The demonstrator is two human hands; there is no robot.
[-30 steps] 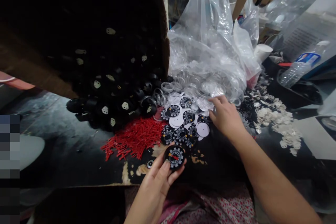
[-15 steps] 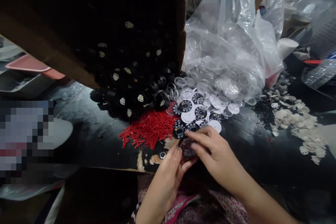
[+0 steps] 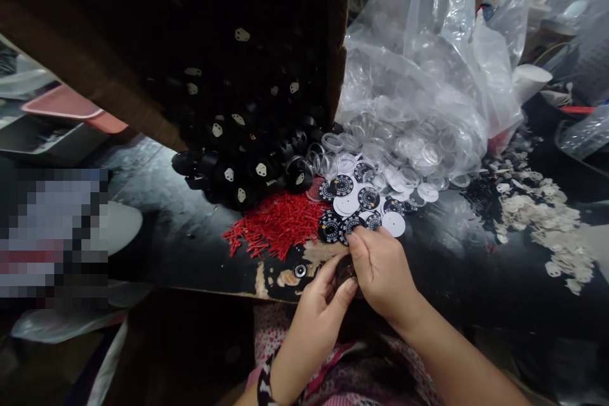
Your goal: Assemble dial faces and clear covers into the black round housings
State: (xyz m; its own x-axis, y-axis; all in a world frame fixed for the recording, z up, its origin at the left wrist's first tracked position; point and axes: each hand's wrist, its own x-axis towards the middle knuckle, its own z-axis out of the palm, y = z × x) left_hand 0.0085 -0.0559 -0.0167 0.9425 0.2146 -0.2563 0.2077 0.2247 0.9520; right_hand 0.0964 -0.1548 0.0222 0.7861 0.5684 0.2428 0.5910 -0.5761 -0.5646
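My left hand (image 3: pixel 320 304) is closed round a small dark round case (image 3: pixel 345 271), thumb and fingers on its sides, just over the table's front edge. Right beside it, my right hand (image 3: pixel 386 269) is curled with thumb and fingertips pressed together at the case's upper right. Whatever those fingers pinch is hidden. Beyond them lie black printed dials (image 3: pixel 342 185) and plain white discs (image 3: pixel 392 224), overlapping in a loose spread. To their left is a heap of thin red plastic pointers (image 3: pixel 278 222).
A cardboard box (image 3: pixel 343 32) on its side spills black round housings (image 3: pixel 233 171). Clear plastic rings (image 3: pixel 423 152) spill from a plastic bag (image 3: pixel 423 63). Flat off-white pieces (image 3: pixel 537 216) lie at right. A small black ring part (image 3: pixel 299 271) sits near the table edge; a pink tray (image 3: pixel 71 103) is far left.
My right hand has turned and its fingers have curled in from a more extended pose over the case. My left thumb has shifted across the case. The whole view has moved slightly.
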